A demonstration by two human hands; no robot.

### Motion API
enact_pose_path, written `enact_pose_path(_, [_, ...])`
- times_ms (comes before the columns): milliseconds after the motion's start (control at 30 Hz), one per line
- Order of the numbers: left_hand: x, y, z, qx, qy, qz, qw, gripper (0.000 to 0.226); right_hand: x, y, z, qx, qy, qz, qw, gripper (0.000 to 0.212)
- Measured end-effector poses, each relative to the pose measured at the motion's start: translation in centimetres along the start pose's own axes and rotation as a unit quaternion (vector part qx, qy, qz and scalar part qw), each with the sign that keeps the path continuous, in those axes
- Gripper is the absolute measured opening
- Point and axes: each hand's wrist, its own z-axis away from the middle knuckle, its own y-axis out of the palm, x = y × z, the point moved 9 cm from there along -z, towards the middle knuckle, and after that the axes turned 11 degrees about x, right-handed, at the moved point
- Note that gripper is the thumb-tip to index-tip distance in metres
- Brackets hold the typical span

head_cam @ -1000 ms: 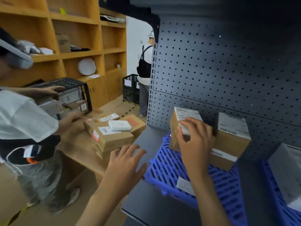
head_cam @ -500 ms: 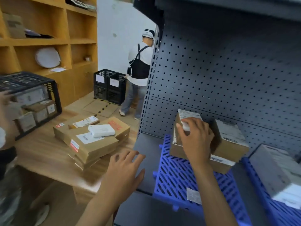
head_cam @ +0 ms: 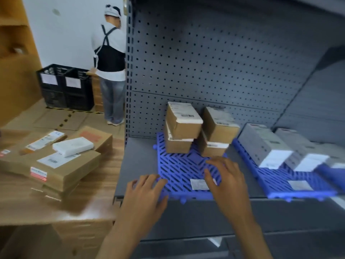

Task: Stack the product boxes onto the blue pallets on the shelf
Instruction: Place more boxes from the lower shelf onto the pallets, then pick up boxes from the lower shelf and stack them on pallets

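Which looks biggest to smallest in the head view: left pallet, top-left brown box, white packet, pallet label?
1. Left pallet
2. Brown box and white packet: too alike to rank
3. Pallet label

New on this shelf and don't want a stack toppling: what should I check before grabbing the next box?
1. Left hand empty: ok.
2. Right hand empty: ok.
3. Blue pallet has free space in front: ok.
4. Top left box square on its lower box: not ok, it overhangs.
5. Table boxes free to lift: not ok, a white packet lies on top.
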Motion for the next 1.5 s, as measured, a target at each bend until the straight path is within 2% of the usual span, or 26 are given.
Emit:
enact_pose_path(100, [-2.5,1.1,0.4,0.023,0.015,0.012,1.000,0.048,-3.0,-0.2,4.0,0.035,0.034,-0.003,0.999,0.018])
enact_pose_path(233, [-6.5,1.9,1.2,0.040,0.029,0.002,0.999,0.046,-7.2,-1.5,9.4,0.062,0.077,0.005,0.995,0.019])
enact_pose_path(433, [-13.8,5.9,2.3,0.084,0.005,-0.014,0.996,0.046,-15.3,-4.0,17.5,0.082,0.108,0.009,0.991,0.020])
enact_pose_path(567, [-20.9,8.7,3.5,0.117,0.003,-0.010,0.993,0.042,-21.4,-6.6,23.1,0.084,0.132,-0.003,0.988,0.018])
enact_pose_path(900, [-40.9,14.7,2.9,0.194,0.100,0.011,0.976,0.041,-35.2,-12.5,34.6,0.105,0.238,-0.017,0.965,0.017])
enact_pose_path(1167, [-54.0,21.1,-2.5,0.193,0.184,0.028,0.963,0.044,-46.2,-16.7,38.2,0.077,0.310,0.002,0.948,0.015])
enact_pose_path(1267, [-58.3,24.0,-5.5,0.182,0.206,0.048,0.960,0.034,-50.6,-18.7,37.9,0.087,0.323,0.015,0.942,0.016])
enact_pose_path(1500, [-68.6,30.2,-13.0,0.191,0.230,0.091,0.950,0.034,-61.7,-22.8,36.1,0.113,0.341,0.043,0.932,0.018])
